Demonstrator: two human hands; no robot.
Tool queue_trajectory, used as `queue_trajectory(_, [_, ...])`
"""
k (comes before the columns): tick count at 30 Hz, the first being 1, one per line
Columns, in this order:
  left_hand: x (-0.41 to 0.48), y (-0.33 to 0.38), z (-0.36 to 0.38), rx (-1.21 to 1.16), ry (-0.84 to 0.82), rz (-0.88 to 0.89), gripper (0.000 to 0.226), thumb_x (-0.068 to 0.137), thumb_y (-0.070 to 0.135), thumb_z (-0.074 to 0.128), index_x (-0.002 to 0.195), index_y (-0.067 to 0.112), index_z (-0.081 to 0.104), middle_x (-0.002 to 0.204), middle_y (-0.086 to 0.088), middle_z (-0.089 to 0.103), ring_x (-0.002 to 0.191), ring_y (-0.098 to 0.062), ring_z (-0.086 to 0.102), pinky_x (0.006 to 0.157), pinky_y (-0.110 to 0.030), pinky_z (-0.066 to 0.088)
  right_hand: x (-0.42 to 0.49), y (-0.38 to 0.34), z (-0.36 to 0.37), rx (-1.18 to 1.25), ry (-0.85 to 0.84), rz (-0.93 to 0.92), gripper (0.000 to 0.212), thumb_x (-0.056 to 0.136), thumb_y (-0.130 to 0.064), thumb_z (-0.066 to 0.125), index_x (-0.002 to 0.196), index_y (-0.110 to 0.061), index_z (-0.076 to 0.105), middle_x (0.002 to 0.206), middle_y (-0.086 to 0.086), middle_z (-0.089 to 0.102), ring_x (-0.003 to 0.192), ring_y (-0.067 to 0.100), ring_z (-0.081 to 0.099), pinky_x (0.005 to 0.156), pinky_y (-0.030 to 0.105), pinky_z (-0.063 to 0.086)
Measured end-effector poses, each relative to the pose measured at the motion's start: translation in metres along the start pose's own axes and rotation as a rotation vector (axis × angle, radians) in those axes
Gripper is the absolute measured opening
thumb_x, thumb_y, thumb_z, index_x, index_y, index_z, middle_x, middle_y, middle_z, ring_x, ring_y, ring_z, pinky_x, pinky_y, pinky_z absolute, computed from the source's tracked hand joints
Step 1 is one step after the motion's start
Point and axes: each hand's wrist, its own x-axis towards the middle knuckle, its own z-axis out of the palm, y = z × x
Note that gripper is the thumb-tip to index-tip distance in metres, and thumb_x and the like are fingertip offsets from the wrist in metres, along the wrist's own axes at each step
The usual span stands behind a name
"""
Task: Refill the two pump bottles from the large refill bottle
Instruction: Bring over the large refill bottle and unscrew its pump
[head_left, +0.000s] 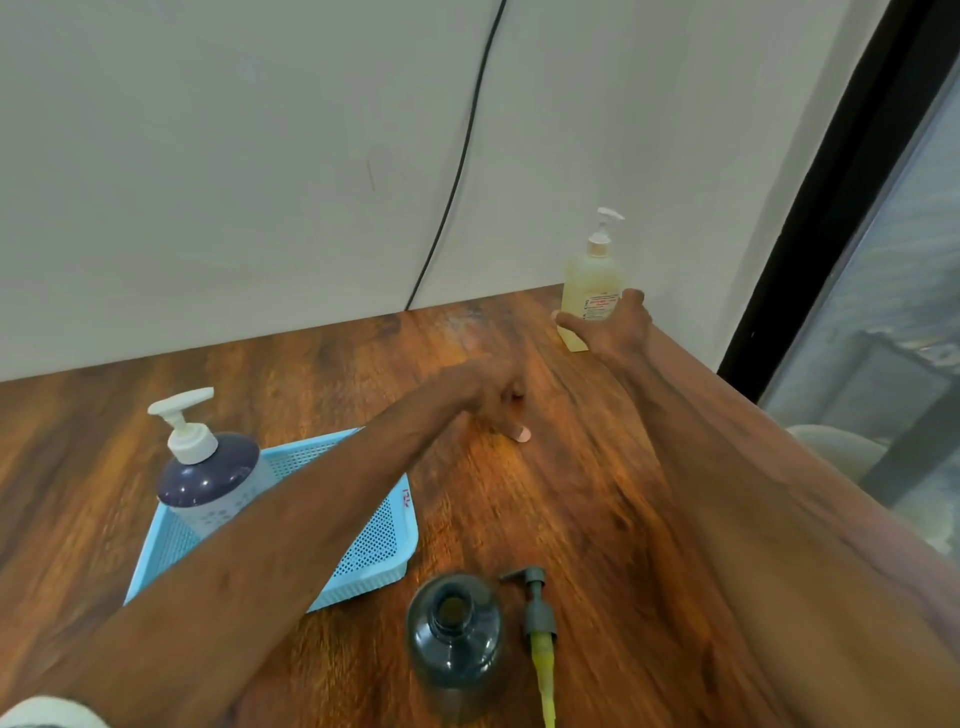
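Head view shows the right hand (610, 325) gripping the lower body of the yellow refill bottle (592, 275), which stands at the far corner of the table (545, 493). The left hand (493, 395) hangs loosely curled and holds nothing. The bottle looks nearly full, so it is probably heavy, and its smooth plastic may be slippery. I think it is better to hold the body, not the thin pump.

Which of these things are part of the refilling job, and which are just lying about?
In the job: yellow refill bottle gripped by the right hand; open dark bottle; its removed pump; white-topped pump bottle.
Lying about: blue tray; black cable.
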Motion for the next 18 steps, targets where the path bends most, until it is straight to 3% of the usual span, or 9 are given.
queue_trajectory(10, [0.002,-0.008,0.006,0.010,0.028,0.033,0.082,0.089,0.055,0.077,0.155,0.015,0.048,0.151,-0.007,0.053,0.136,-0.026,0.051,0.114,-0.043,0.044,0.029,0.004,0.020,-0.065,0.111,0.042,0.078,0.063,-0.044,0.092,0.121,-0.007,0.054,0.122,0.010,0.064,0.115,0.032,0.063,0.074,0.035,0.052])
queue_trajectory(18, [-0.005,-0.007,0.010,-0.047,0.019,0.008,0.086,0.090,0.055,0.077,0.159,0.017,0.043,0.159,-0.006,0.047,0.143,-0.027,0.047,0.119,-0.044,0.040,-0.012,0.003,-0.007,-0.016,0.105,-0.091,0.065,0.058,-0.047,0.090,0.104,-0.011,0.061,0.096,-0.002,0.065,0.084,0.015,0.062,0.055,0.022,0.042])
